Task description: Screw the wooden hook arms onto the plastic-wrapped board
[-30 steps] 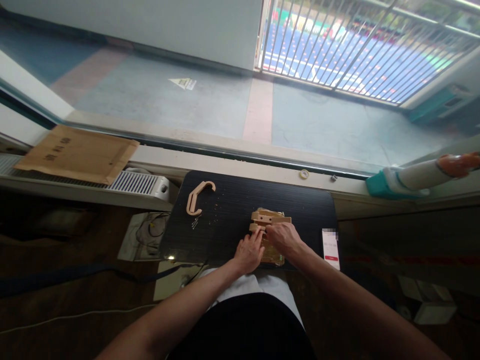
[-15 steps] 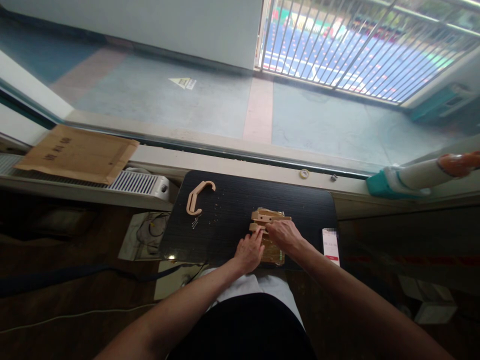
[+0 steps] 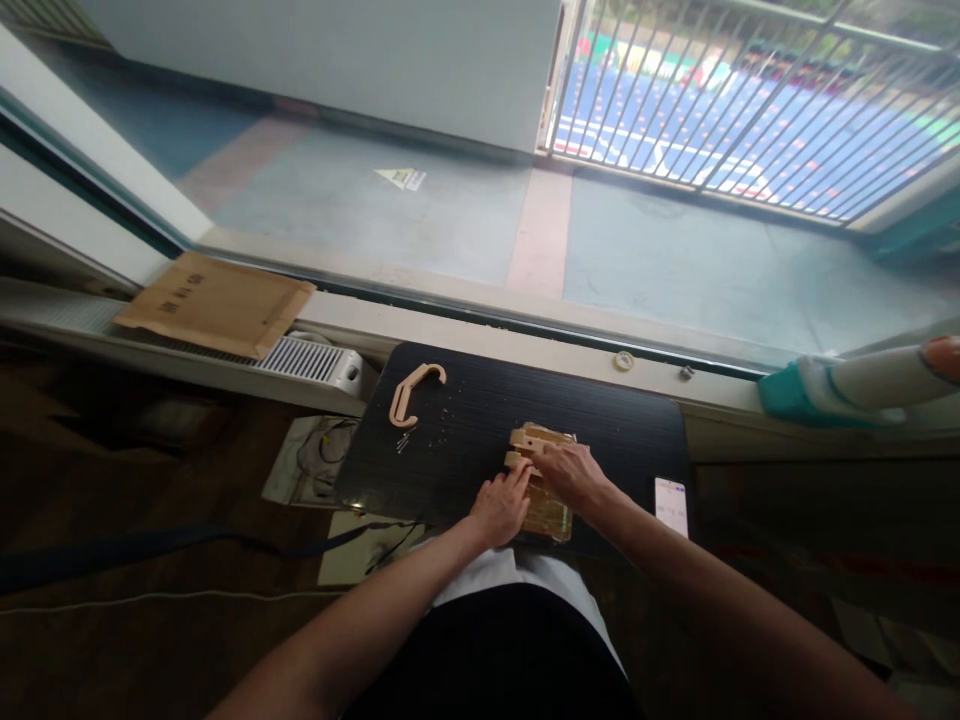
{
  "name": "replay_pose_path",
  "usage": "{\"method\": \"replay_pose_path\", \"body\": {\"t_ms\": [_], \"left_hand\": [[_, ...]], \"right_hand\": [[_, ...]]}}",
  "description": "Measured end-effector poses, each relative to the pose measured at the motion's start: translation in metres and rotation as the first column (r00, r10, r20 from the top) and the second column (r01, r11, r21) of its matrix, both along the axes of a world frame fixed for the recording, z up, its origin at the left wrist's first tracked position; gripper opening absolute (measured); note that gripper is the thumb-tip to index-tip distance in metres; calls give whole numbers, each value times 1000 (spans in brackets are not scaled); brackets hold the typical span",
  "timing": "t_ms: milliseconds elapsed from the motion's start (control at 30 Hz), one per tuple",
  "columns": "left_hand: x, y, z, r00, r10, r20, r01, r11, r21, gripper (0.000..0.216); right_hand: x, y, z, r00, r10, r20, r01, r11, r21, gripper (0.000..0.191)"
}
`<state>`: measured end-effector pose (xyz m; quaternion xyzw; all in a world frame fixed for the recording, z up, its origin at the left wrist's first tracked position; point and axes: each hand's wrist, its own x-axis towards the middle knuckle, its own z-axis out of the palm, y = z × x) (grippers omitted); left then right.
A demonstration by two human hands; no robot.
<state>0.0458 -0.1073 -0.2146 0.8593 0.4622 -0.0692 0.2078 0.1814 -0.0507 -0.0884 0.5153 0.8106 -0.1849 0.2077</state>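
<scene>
On the black table (image 3: 450, 470), a light wooden piece (image 3: 519, 437) with a dark hole and a parallel slot lies across a block wrapped in brown tape (image 3: 551, 515). My left hand (image 3: 501, 503) rests at the near side of the wooden piece, its fingertips pressed against it. Closed just above the same piece is my right hand (image 3: 574, 473); whatever its fingers grip is hidden beneath them. To the left lies a second wooden piece, C-shaped with hooked ends (image 3: 400, 398). Several small screws (image 3: 403, 441) sit below it, among scattered wood crumbs.
A phone (image 3: 671, 508) lies at the table's right edge. The window sill holds a tape roll (image 3: 623, 361) and a small grey object (image 3: 686, 373). A brown envelope (image 3: 217, 303) covers part of the radiator (image 3: 315, 362); a teal container (image 3: 795, 395) stands far right.
The whole view has shifted, so things appear further right and slightly lower. My right hand has moved slightly left over the wooden piece. My left hand stays in place.
</scene>
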Motion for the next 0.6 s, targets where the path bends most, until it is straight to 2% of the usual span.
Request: {"method": "replay_pose_path", "body": {"t_ms": [67, 133, 300, 367, 433, 500, 600], "left_hand": [[0, 0, 1, 1000, -1, -5, 1, 1000, -12, 51], [1, 1, 4, 1000, 4, -12, -4, 1000, -17, 50], [5, -1, 12, 999, 29, -42, -29, 1000, -6, 46], [7, -3, 12, 997, 46, -56, -46, 999, -1, 45], [8, -4, 11, 997, 57, -60, -57, 998, 12, 47], [8, -5, 10, 996, 64, -55, -62, 998, 31, 50], [8, -5, 7, 996, 71, -47, -68, 996, 50, 52]], "right_hand": [[0, 2, -2, 998, 69, -5, -69, 998, -7, 28], [0, 5, -8, 997, 83, 7, -83, 996, -30, 29], [0, 8, -22, 997, -62, 48, 65, 996, -60, 35], [3, 10, -22, 996, -70, 46, 73, 995, -67, 36], [8, 13, -20, 1000, -1, 16, 2, 997, -78, 32], [13, 15, -15, 991, 131, -29, -132, 989, -59, 27], [17, 19, -8, 948, 315, -38, -315, 949, -1, 31]]}}
